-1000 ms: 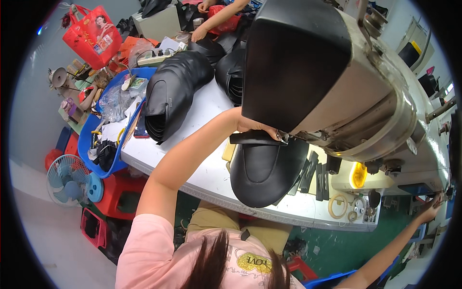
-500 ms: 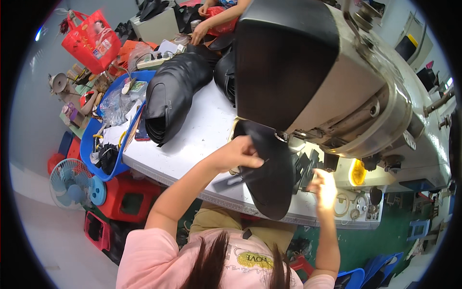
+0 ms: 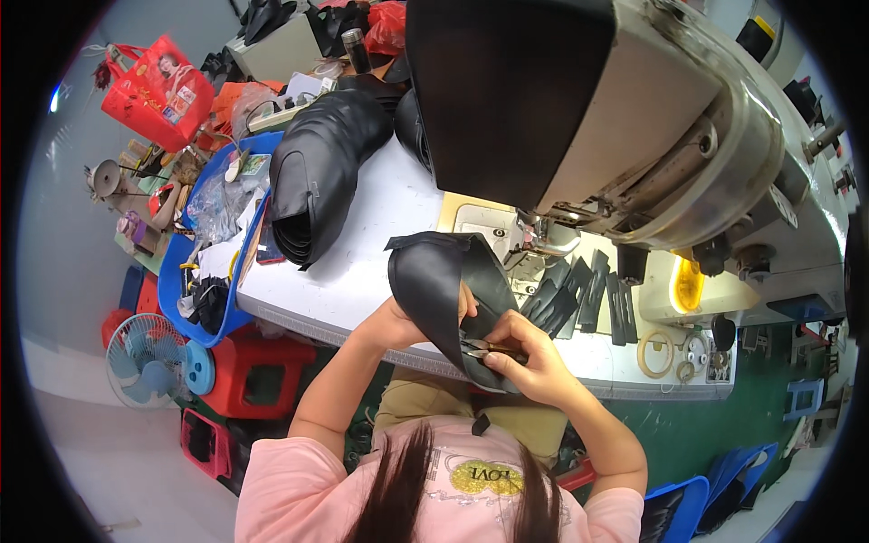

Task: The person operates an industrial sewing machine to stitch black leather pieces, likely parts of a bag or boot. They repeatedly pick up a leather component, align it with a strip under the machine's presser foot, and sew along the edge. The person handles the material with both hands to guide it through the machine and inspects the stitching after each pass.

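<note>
A curved black leather piece (image 3: 424, 279) is folded over in front of the sewing machine (image 3: 665, 118), apart from its needle area. My left hand (image 3: 398, 324) is closed on the piece from the left, some fingers showing in the fold. With closed fingers, my right hand (image 3: 536, 360) grips small thread snips (image 3: 482, 347), their metal blades at the leather's lower edge. Several black leather strips (image 3: 593, 294) lie on the white table (image 3: 389, 213) to the right of the piece.
A rolled stack of black leather pieces (image 3: 330, 163) lies at the left on the table. Beyond the table's left edge are a blue basket (image 3: 169, 276) of scraps, a red stool (image 3: 249, 373) and a fan (image 3: 145, 362). A yellow dish (image 3: 688, 285) sits beneath the machine arm.
The leather piece has moved away from the needle toward me and is folded over. My right hand has come from beside the strips to the piece, now holding snips. Another person's hands left view.
</note>
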Demonstrator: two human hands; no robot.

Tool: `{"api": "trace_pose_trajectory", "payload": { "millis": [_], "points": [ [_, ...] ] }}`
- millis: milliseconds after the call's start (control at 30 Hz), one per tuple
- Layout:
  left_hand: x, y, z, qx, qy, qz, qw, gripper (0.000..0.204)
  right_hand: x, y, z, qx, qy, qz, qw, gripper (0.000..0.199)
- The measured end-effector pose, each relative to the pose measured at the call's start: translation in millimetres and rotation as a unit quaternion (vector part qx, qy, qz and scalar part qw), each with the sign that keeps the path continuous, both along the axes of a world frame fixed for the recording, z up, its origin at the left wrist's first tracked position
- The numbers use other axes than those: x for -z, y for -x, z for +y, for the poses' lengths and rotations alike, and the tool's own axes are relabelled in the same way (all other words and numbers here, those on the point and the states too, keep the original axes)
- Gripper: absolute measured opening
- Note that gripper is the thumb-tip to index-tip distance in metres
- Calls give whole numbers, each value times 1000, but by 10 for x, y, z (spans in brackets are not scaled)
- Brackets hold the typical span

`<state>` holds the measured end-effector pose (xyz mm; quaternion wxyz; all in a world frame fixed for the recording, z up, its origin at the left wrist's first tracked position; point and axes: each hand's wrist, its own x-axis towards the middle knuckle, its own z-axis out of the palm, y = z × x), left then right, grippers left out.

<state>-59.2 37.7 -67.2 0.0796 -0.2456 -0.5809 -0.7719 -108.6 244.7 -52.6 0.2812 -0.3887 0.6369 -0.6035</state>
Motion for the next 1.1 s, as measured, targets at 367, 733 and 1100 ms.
{"api": "trace_pose_trajectory", "payload": {
  "millis": [367, 733, 1100],
  "points": [
    [-43, -188, -95, -19, -258, -115, 959, 23, 118, 57, 378, 129, 215, 33, 968, 32],
    [425, -606, 517, -59, -115, -470, 873, 32, 201, 216, 257, 345, 102, -97, 928, 14],
    [195, -539, 661, -181, -408, -376, 812, 38, 516, -161, -30, 161, 127, -290, 935, 25]
  ]
}}
